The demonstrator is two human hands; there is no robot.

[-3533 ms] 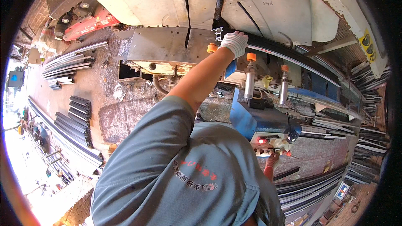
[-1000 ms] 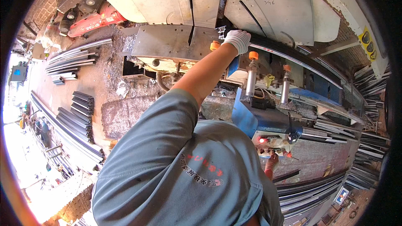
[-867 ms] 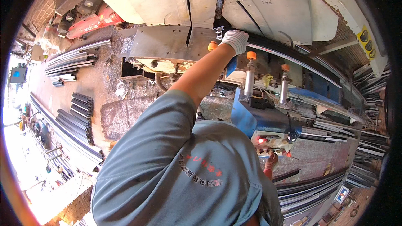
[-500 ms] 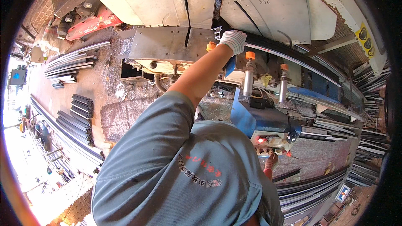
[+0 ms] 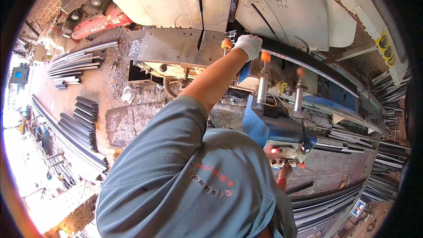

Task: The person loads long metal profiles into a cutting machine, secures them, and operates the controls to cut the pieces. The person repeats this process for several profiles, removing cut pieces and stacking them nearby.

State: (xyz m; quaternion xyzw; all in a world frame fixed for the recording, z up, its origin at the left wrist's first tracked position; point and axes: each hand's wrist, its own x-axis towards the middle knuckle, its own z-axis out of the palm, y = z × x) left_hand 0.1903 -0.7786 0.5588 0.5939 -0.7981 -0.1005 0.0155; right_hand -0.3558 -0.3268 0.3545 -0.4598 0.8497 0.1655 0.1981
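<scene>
My left hand (image 5: 248, 46), in a white striped knit glove, is closed over the near end of a long black metal profile (image 5: 304, 57). The profile runs off to the right along the machine, and its hollow, pale cut end (image 5: 231, 36) shows just left of my fingers. Below it, orange-tipped clamp cylinders (image 5: 263, 89) point toward the profile. Low on the right, my right hand (image 5: 285, 171) is at a control box (image 5: 282, 154) with a lit red lamp. Its fingertips are small and partly hidden against the panel.
Pale metal guards (image 5: 167, 0) rise behind the profile, next to a flat steel plate (image 5: 172, 46). Several stacked profiles (image 5: 79, 121) lie on the floor at left. More profiles (image 5: 326, 205) are at lower right. A red floor jack (image 5: 101, 24) stands at upper left.
The orange clamp tips have moved outward toward the profile, with more rod showing on the leftmost; the right tip is blurred. My left hand stays on the profile. The view has shifted slightly.
</scene>
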